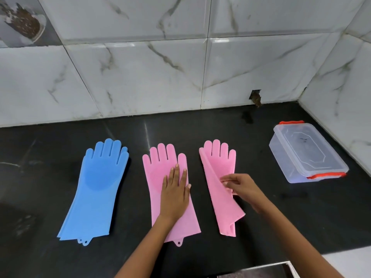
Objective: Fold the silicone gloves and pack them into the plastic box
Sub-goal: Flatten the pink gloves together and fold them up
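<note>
Three glove shapes lie on the black counter [200, 127], fingers pointing to the wall. At the left sits a stack of blue silicone gloves [96, 189]. The middle pink glove [160, 171] lies flat, and my left hand [175, 192] rests palm-down on it with fingers spread. The right pink glove [217, 177] has its left edge lifted and folded over lengthwise. My right hand [240, 187] pinches that folded edge near the palm. The clear plastic box [307, 153] with red clips stands at the right, lid on, apart from both hands.
A marble-tiled wall [180, 67] runs behind the counter and turns along the right side close to the box. A small hole in the wall [255, 96] sits at counter level. The counter's front edge [261, 263] is near my right forearm.
</note>
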The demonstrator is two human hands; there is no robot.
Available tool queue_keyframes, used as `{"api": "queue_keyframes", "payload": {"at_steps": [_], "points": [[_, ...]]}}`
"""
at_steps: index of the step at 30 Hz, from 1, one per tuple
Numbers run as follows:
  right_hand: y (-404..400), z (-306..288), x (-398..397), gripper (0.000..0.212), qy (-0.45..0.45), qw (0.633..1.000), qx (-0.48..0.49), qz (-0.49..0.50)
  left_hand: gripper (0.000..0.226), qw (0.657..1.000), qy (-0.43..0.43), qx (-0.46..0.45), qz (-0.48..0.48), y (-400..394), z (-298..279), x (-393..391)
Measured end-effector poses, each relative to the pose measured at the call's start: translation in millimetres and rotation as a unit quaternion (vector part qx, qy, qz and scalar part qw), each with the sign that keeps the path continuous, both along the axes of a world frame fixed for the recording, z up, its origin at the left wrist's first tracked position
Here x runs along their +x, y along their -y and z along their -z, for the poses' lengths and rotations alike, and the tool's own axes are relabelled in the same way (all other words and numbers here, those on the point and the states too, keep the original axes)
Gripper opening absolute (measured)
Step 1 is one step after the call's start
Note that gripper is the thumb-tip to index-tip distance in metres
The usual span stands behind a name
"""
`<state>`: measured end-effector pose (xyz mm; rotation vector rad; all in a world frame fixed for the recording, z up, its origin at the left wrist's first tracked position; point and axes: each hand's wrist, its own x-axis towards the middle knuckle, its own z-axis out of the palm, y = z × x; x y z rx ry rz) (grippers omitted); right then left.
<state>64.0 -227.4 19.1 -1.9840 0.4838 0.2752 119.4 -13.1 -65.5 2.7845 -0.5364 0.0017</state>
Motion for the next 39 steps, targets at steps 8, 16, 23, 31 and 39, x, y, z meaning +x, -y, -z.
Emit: {"api": "queue_keyframes", "payload": {"at_steps": [8, 16, 23, 31, 39], "points": [[-50, 38, -3, 0.049, 0.061, 0.946, -0.316, -0.031, 0.055, 1.0, 0.001, -0.004, 0.019, 1, -1, -2], [-57, 55, 12, 0.06, -0.005, 0.951, -0.304, -0.052, 0.053, 0.999, -0.013, -0.012, 0.027, -8, -1, -13], [-23, 77, 6, 0.08, 0.049, 0.875, -0.457, -0.149, 0.053, 1.0, -0.012, -0.012, 0.026, -7, 5, -20], [17, 66, 14, 0.087, 0.096, 0.839, -0.473, -0.252, 0.054, 1.0, -0.011, 0.003, 0.019, -6, 2, -18], [-30, 75, 31, 0.063, 0.092, 0.871, -0.441, -0.198, 0.056, 0.999, -0.025, -0.033, 0.016, -19, -6, -1]]}}
